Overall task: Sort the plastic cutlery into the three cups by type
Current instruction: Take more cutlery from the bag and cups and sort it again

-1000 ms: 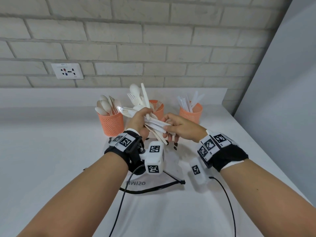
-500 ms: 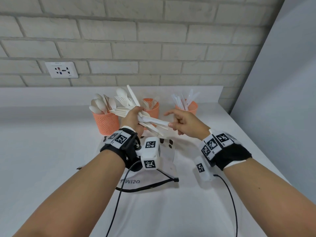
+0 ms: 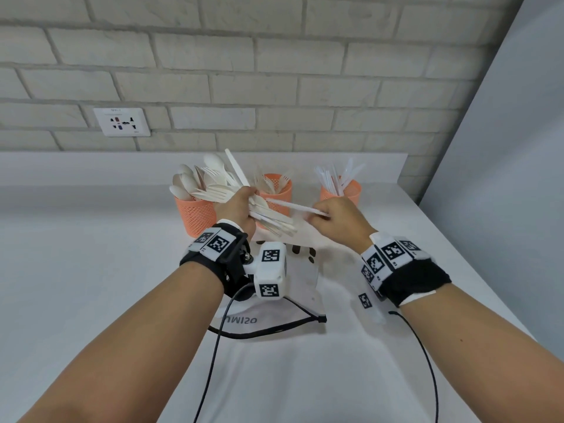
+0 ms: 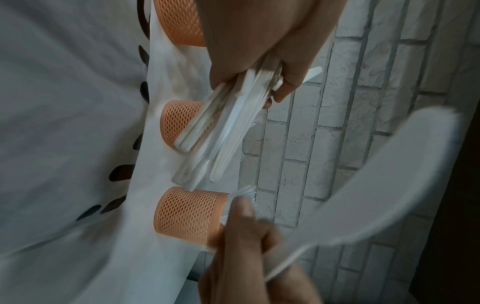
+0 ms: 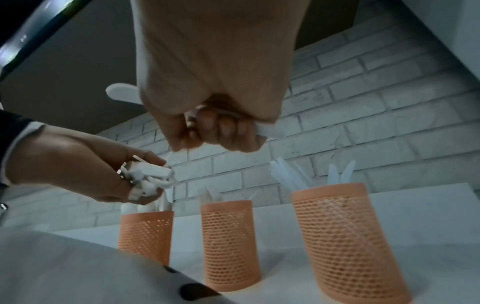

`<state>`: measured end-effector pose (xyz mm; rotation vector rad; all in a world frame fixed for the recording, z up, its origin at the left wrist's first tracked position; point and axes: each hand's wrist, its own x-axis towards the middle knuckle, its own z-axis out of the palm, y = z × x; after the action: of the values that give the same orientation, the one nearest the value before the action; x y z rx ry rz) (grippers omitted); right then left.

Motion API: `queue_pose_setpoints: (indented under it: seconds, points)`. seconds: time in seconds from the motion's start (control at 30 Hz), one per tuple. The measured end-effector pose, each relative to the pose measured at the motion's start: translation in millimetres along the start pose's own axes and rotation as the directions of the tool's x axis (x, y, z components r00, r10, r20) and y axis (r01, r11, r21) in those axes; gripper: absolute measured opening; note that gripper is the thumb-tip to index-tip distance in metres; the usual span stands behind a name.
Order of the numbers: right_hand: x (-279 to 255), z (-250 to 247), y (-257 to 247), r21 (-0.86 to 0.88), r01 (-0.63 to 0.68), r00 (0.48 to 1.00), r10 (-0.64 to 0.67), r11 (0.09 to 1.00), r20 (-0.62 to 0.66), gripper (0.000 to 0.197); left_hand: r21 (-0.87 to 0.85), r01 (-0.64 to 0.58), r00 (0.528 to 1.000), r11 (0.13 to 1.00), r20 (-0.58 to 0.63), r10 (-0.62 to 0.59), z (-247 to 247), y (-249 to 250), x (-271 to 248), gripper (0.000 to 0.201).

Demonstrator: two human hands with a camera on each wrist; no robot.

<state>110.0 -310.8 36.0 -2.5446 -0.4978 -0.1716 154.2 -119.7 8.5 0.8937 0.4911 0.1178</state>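
Three orange mesh cups stand in a row at the back of the table: the left cup point(image 3: 195, 216) holds spoons, the middle cup point(image 3: 276, 193) forks, the right cup point(image 3: 343, 190) knives. My left hand point(image 3: 242, 204) grips a fanned bundle of white cutlery point(image 3: 268, 218) in front of the left and middle cups. My right hand point(image 3: 325, 216) hovers before the right cup and pinches one slim white cutlery piece point(image 3: 296, 206), clear of the bundle. In the right wrist view the fingers point(image 5: 223, 131) curl round that piece point(image 5: 122, 93). The left wrist view shows the bundle point(image 4: 228, 127) in my fist.
A flat white bag point(image 3: 302, 288) with black print and a black strap lies under my wrists. Black cables trail from both wristbands. A brick wall with a socket point(image 3: 121, 121) backs the table; a grey panel point(image 3: 503, 178) closes the right side.
My right hand has drawn one piece out of the bundle and moved right, away from the left hand. The left hand has kept its grip and stayed near the left cups.
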Motion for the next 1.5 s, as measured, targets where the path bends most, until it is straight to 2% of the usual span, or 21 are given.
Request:
queue_pose_setpoints:
  seconds: [0.07,0.13,0.2,0.27,0.37,0.4,0.43,0.53,0.67,0.73,0.8,0.9,1.03,1.07,1.17,1.2,1.23,1.27,1.33,1.43,1.5]
  points:
    - [-1,7,-13,0.186,0.064,0.997,-0.07,0.98,0.024,0.022,0.04,0.001,0.999,0.999,0.033,-0.002,3,-2,-11,0.053]
    - [1,17,-25,0.181,0.107,0.991,-0.119,0.978,0.057,0.018,0.086,0.024,0.991,0.996,0.131,-0.035,6,-6,-22,0.01]
    - [4,26,-29,0.092,0.146,0.987,-0.152,0.985,0.058,0.015,0.054,0.059,0.982,0.997,0.176,-0.068,8,-10,-27,0.019]
    - [8,28,-26,0.039,0.16,0.986,-0.162,0.986,0.048,0.012,0.007,0.038,0.99,0.999,0.133,-0.039,5,-10,-22,0.006]
    - [5,17,-16,0.106,0.111,0.982,-0.125,0.988,0.14,0.021,-0.006,0.0,1.0,1.0,-0.017,0.0,-3,-5,-10,0.088]
    - [2,11,-11,0.136,0.068,0.976,-0.094,0.988,0.194,0.026,-0.014,0.016,0.999,1.0,-0.035,-0.016,-5,-3,-7,0.098]
    - [0,5,-6,0.157,0.02,0.967,-0.06,0.987,0.249,0.029,-0.001,0.005,0.998,1.0,-0.062,-0.005,-7,-1,-7,0.097]
    - [-3,1,2,0.151,-0.063,0.935,0.006,0.986,0.354,0.028,0.016,-0.037,0.999,0.999,-0.036,0.038,-4,4,-18,0.071]
    - [-4,18,-6,0.241,-0.11,0.928,0.013,0.964,0.373,0.017,0.086,-0.048,0.999,0.995,0.03,0.046,7,-3,-29,0.048]
    - [-5,20,-3,0.221,-0.106,0.928,0.017,0.969,0.372,0.019,0.127,-0.064,0.998,0.99,0.022,0.062,9,0,-29,0.063]
    - [-6,16,9,0.201,-0.083,0.902,-0.012,0.976,0.433,0.02,0.087,-0.096,0.995,0.992,0.016,0.095,10,6,-27,0.076]
    - [-9,5,33,0.186,-0.104,0.854,-0.008,0.977,0.52,0.019,-0.008,-0.143,0.99,0.99,0.016,0.143,13,14,-26,0.07]
    - [-11,-3,51,0.214,-0.269,0.825,0.11,0.939,0.554,0.028,-0.005,-0.201,0.98,0.98,0.012,0.201,17,14,-23,0.069]
    - [-8,-5,51,0.181,-0.279,0.806,0.127,0.943,0.578,0.028,0.004,-0.202,0.979,0.979,0.015,0.202,18,13,-24,0.07]
    - [3,-16,54,-0.077,-0.245,0.681,0.227,0.967,0.696,0.022,0.003,-0.211,0.977,0.977,-0.033,0.211,18,14,-22,0.072]
    - [6,-22,54,-0.133,-0.236,0.658,0.259,0.963,0.707,0.021,0.01,-0.211,0.976,0.977,-0.054,0.211,16,17,-19,0.072]
    - [8,-26,55,-0.116,-0.265,0.66,0.268,0.957,0.702,0.02,0.033,-0.209,0.975,0.977,-0.074,0.211,15,19,-16,0.071]
    - [11,-30,56,-0.024,-0.317,0.695,0.249,0.948,0.674,0.019,0.049,-0.214,0.973,0.976,-0.082,0.218,15,20,-14,0.071]
    - [16,-37,52,0.274,-0.379,0.822,0.186,0.884,0.538,0.017,0.043,-0.234,0.97,0.971,-0.059,0.236,13,21,-14,0.073]
    - [40,-45,42,0.593,-0.246,0.967,0.155,0.767,0.202,0.014,0.069,-0.215,0.977,0.974,0.03,0.213,14,11,-14,0.066]
    - [62,-47,41,0.685,-0.109,0.978,0.199,0.72,-0.054,0.019,0.072,-0.191,0.975,0.979,0.127,0.181,17,4,-16,0.059]
